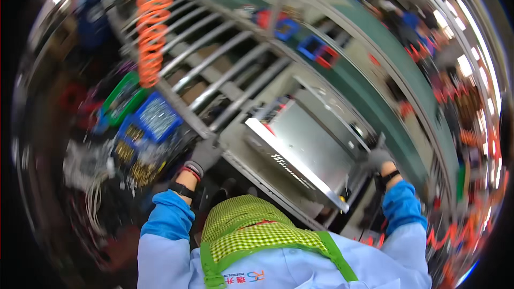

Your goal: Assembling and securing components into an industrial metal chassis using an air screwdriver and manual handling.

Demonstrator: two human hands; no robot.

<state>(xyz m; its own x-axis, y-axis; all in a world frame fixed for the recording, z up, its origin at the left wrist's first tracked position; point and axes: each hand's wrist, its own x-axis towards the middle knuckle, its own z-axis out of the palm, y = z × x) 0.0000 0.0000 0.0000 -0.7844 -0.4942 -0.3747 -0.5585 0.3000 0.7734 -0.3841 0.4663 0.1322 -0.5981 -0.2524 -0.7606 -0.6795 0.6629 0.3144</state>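
A silvery metal case [308, 142] lies right of centre, aslant on a pale bench [234, 135], its long slotted front edge facing the lower left of the frame; the wearer's two hands are well apart, both in grey gloves; the left hand [205, 153], at centre left, is at the bench's corner by the end of a roller conveyor [230, 75], and whether it grips cannot be told; the right hand [377, 156], at centre right, is at the case's right end, its fingers too blurred to show a hold.

The conveyor's metal rollers fill the upper left; an orange coiled hose [150, 37] hangs before them; below, at left, sit a green bin [140, 97] and a blue bin [171, 130] of small metal parts, with brassy pieces [142, 173], a clear plastic bag [80, 165] and pale cable [92, 206] nearby.

Long green worktops [393, 56] curve across the upper right, with blue and red frames [325, 56] beside them; the room beyond is a blurred workshop, bright ceiling lights [465, 66] along the right rim; a green checked apron [267, 238] shows at bottom centre.
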